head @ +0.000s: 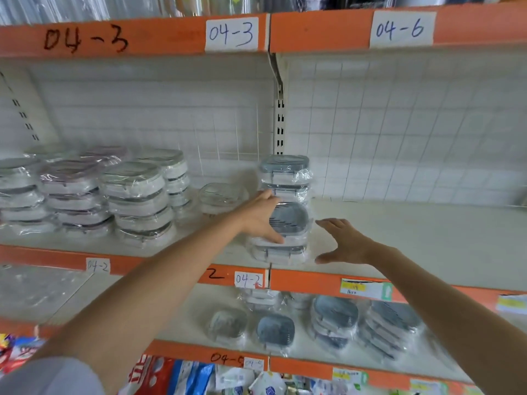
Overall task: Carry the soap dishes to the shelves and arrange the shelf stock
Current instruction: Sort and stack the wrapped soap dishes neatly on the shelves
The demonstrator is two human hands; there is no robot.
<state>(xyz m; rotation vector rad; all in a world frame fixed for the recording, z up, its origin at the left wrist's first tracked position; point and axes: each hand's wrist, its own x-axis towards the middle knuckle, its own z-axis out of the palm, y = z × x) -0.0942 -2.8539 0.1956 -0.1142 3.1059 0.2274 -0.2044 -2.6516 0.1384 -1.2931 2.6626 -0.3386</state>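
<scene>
The left hand (261, 216) grasped a tilted grey soap dish (288, 218) atop a short stack; the right hand (343, 242) hovered released at its 3 o'clock. Many wrapped stacks (85, 192) already lined the shelf (399, 232), though looser dishes (336, 317) below seemingly awaited tidying.

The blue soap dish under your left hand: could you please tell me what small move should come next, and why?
Probably bring the right hand in against the front stack to steady it. The left hand grips the blue soap dish on top, which sits tilted, while the right hand hovers open beside it, touching nothing.
</scene>
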